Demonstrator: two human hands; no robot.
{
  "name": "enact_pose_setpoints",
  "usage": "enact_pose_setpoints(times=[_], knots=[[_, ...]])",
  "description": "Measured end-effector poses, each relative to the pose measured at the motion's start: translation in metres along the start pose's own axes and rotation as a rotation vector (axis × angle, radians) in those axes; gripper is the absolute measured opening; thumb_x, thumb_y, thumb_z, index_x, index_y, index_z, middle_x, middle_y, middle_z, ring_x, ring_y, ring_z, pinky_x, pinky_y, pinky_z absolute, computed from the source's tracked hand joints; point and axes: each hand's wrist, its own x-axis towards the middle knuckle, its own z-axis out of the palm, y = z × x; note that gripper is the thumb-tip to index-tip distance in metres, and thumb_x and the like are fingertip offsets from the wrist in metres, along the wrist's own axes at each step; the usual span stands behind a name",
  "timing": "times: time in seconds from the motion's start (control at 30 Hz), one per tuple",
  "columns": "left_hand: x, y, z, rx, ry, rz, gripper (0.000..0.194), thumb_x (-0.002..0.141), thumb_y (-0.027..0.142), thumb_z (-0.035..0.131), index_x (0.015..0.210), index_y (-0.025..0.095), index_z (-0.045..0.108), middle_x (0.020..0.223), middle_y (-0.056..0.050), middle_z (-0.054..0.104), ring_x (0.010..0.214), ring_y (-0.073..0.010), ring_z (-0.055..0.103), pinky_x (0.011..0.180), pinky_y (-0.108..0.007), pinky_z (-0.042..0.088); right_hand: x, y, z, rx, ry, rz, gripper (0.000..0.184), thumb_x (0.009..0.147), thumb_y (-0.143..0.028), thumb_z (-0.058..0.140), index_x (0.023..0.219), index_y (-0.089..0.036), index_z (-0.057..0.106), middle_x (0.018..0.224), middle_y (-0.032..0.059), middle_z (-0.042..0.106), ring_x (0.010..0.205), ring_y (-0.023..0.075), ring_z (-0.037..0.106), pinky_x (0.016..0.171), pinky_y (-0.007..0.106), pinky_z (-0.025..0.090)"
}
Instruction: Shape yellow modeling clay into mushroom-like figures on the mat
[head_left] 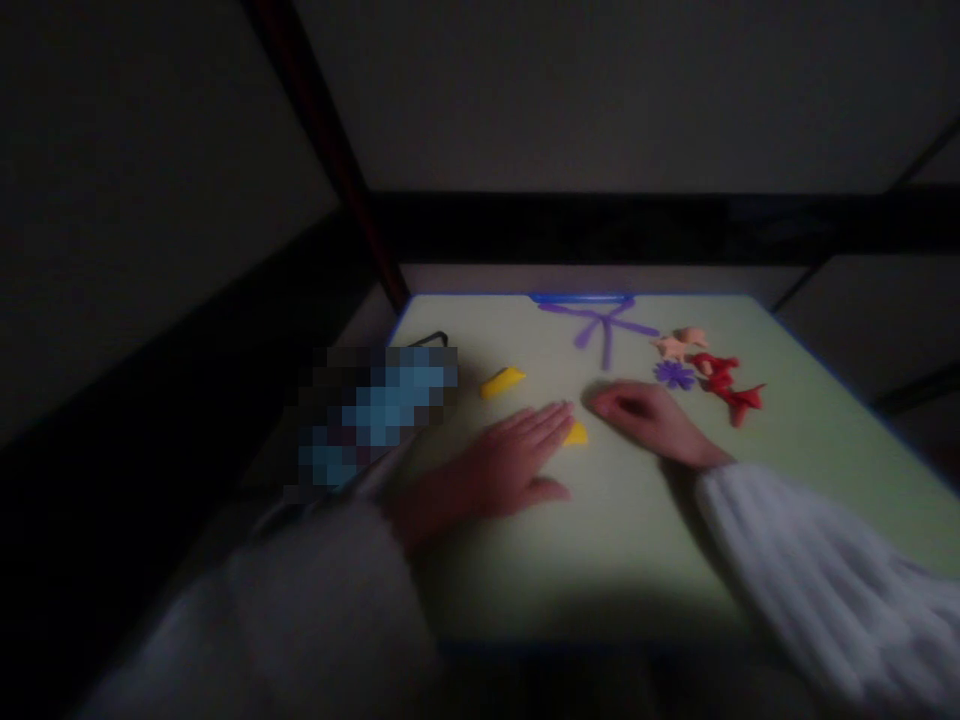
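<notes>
My left hand point(517, 460) lies flat, fingers stretched out, over a piece of yellow modelling clay point(577, 434). Only the clay's right end shows past the fingertips. Just to the right, my right hand point(649, 415) rests on the table with its fingers curled in; whatever they hold, if anything, is hidden. A second yellow clay piece point(502, 382), a short thick roll, sits beyond my left hand. Past my right hand are a purple flower-like clay shape point(675, 375), a pinkish star shape point(673, 347) and red clay pieces point(739, 402).
Thin purple clay strips point(606, 325) spread out at the far side of the pale table point(637, 570), by a blue bar point(581, 298) on its edge. A blurred-out screen-like object point(382, 405) stands at the left edge. Behind rises a wall point(600, 100). The room is dim.
</notes>
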Motion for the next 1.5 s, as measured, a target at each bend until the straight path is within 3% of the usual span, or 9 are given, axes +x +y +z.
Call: enact_pose_setpoints(times=[0.13,0.2,0.3,0.4,0.6,0.83,1.03,1.5], knots=[[-0.002,-0.006,0.003,-0.124,0.047,-0.065,0.079,0.084,0.052,0.047,0.145,0.014,0.013,0.152,-0.015,0.018,0.141,-0.0235,0.016,0.115,-0.041,0.02,0.0,0.001,0.001,0.005,-0.009,-0.021,0.028,0.085,-0.039,0.052,0.085,-0.015,0.068,0.084,0.0088,0.067,0.074,0.0188,0.061,0.065,0.031,0.048],[-0.001,-0.01,0.005,-0.192,0.128,-0.137,0.078,0.085,0.046,0.048,0.145,0.016,0.008,0.153,-0.013,0.015,0.14,-0.0223,0.018,0.114,-0.041,0.023,-0.001,0.0,0.002,0.004,0.0,-0.03,0.026,0.085,-0.037,0.053,0.085,-0.016,0.068,0.084,0.0085,0.067,0.075,0.0187,0.06,0.066,0.03,0.047],[0.003,-0.014,0.006,-0.224,0.258,-0.217,0.064,0.083,0.04,0.055,0.139,0.02,0.032,0.147,-0.011,0.033,0.135,-0.0225,0.032,0.11,-0.042,0.03,-0.001,-0.004,0.006,-0.007,0.013,-0.034,0.024,0.082,-0.038,0.058,0.081,-0.016,0.067,0.076,0.0065,0.063,0.066,0.0165,0.057,0.06,0.029,0.046],[0.007,-0.015,0.008,-0.22,0.3,-0.241,0.046,0.072,0.033,0.068,0.114,0.018,0.058,0.125,-0.011,0.056,0.119,-0.024,0.05,0.103,-0.043,0.039,-0.001,-0.008,0.009,-0.021,-0.05,-0.079,0.025,0.076,-0.038,0.066,0.085,-0.015,0.067,0.077,0.0056,0.061,0.066,0.016,0.056,0.06,0.029,0.045],[0.01,-0.021,0.013,-0.258,0.411,-0.249,0.028,0.066,0.024,0.074,0.092,0.016,0.065,0.108,-0.009,0.064,0.104,-0.0226,0.058,0.094,-0.043,0.046,-0.001,-0.01,0.009,-0.063,-0.108,-0.1,0.024,0.075,-0.037,0.068,0.087,-0.016,0.069,0.078,0.0051,0.06,0.061,0.0134,0.052,0.058,0.027,0.042],[0.01,-0.022,0.015,-0.316,0.422,-0.271,0.01,0.071,0.019,0.068,0.081,0.018,0.067,0.104,-0.006,0.064,0.101,-0.02,0.058,0.093,-0.043,0.045,-0.001,-0.013,0.009,-0.044,-0.141,-0.113,0.018,0.079,-0.032,0.064,0.084,-0.016,0.069,0.081,0.0062,0.06,0.065,0.0139,0.054,0.058,0.027,0.043],[0.012,-0.02,0.014,-0.323,0.445,-0.289,0.016,0.066,0.019,0.072,0.081,0.016,0.067,0.104,-0.009,0.064,0.101,-0.0208,0.059,0.093,-0.042,0.045,-0.001,-0.012,0.009,-0.017,-0.123,-0.099,0.023,0.076,-0.036,0.067,0.088,-0.017,0.07,0.079,0.0047,0.06,0.064,0.0135,0.053,0.056,0.027,0.042],[0.019,-0.018,0.01,-0.332,0.482,-0.296,0.009,0.064,0.012,0.072,0.071,0.015,0.067,0.096,-0.008,0.067,0.095,-0.0198,0.061,0.09,-0.04,0.046,0.004,-0.009,0.007,0.078,-0.168,-0.092,0.029,0.077,-0.044,0.064,0.083,-0.015,0.068,0.076,0.004,0.058,0.067,0.0135,0.054,0.058,0.025,0.043]])
